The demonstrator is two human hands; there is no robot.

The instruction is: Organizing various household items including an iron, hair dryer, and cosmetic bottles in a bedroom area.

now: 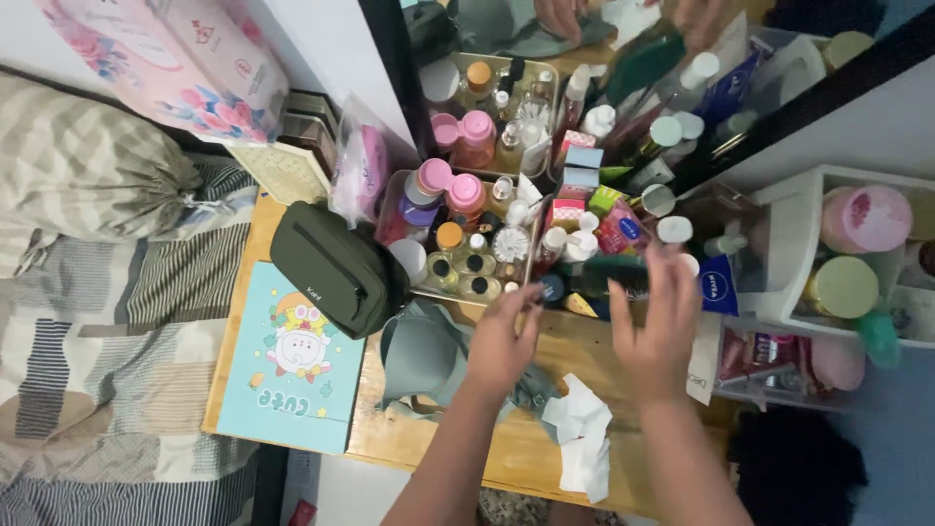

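Tissue [581, 438]: crumpled at table edge, below both hands.
Left hand [502, 336]: fingers curled loosely at tray [458, 290] rim, grasping nothing.
Right hand [657, 326]: fingers spread, reaching crowded bottles [584, 244] — a careless brush could topple them.

Dark green pouch [336, 268], light-blue cartoon notebook [292, 360], crumpled white tissue [584, 438], striped bedding [88, 321].

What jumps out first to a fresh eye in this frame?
The crowd of bottles and jars packed against a mirror at the back of the wooden table, with the left hand and right hand reaching into it. Left of them lie a dark green pouch and a light blue cartoon booklet; crumpled white tissue sits at the front edge.
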